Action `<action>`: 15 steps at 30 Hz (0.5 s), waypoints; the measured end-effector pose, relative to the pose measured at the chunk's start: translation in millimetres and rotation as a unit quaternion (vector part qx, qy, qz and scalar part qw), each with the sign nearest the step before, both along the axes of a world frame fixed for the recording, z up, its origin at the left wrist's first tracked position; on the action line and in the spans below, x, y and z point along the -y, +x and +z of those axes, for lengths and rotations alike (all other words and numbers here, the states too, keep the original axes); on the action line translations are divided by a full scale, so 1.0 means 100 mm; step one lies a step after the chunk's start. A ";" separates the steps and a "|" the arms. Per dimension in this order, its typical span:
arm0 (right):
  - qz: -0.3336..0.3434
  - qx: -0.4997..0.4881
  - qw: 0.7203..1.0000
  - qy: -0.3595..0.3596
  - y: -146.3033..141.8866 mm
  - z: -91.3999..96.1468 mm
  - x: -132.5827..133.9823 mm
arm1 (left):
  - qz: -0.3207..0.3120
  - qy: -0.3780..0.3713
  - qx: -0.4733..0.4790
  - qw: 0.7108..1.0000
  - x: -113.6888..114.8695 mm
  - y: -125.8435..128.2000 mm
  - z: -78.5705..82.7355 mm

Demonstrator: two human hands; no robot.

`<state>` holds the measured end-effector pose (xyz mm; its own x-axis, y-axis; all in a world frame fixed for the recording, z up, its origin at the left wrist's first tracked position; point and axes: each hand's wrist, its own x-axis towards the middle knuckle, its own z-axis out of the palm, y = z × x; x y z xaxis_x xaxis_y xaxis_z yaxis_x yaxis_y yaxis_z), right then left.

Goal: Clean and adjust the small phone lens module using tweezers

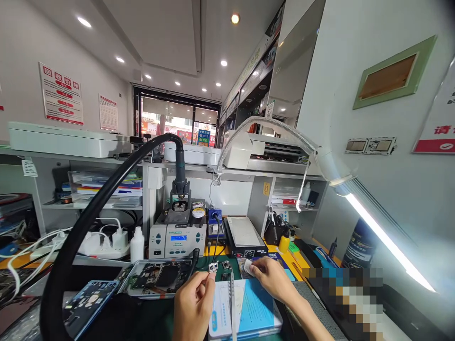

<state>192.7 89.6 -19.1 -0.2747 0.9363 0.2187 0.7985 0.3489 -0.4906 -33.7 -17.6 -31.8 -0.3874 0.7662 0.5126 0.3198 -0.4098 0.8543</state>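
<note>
My left hand [194, 303] is raised over the bench, fingers pinched on a small silver camera module [213, 267]. My right hand [272, 279] rests to the right, fingers closed on a small white wipe or pad [248, 268]. Between and below the hands lies a stack of blue and white boxes [245, 310] with a metal ruler-like strip [232, 303] across it. Another small module [226, 264] sits on the green mat just beyond.
An opened phone [158, 277] lies in a tray at left, a blue phone back [87, 305] nearer. A thick black hose [71, 241] arcs from the hot-air station [177, 237]. A heating plate [244, 234], bottles and a lit desk lamp [384, 241] stand around.
</note>
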 end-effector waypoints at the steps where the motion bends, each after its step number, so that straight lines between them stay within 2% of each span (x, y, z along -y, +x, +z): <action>1: -0.004 -0.010 1.000 0.000 0.05 0.01 0.04 | -0.005 -0.002 0.003 1.000 0.01 0.00 0.01; 5: -0.046 -0.053 0.997 0.011 0.41 0.07 0.10 | -0.023 -0.012 0.010 1.000 0.03 0.00 0.01; 9: -0.138 -0.095 0.984 0.059 0.95 0.17 0.00 | -0.041 -0.024 0.021 0.999 0.04 0.03 0.00; 11: -0.160 -0.104 0.979 0.072 1.15 0.21 -0.06 | -0.052 -0.028 0.029 0.998 0.04 0.06 0.02; 13: -0.164 -0.103 0.978 0.079 1.22 0.26 -0.12 | -0.055 -0.023 0.028 0.998 0.06 0.09 0.04; 15: -0.161 -0.097 0.978 0.086 1.17 0.33 -0.17 | -0.052 -0.014 0.020 0.998 0.07 0.14 0.06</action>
<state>310.1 106.9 13.9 0.0910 0.9124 0.3990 0.7783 0.1848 -0.6001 -19.6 -24.3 -26.1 -0.3243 0.8172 0.4765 0.2420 -0.4153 0.8769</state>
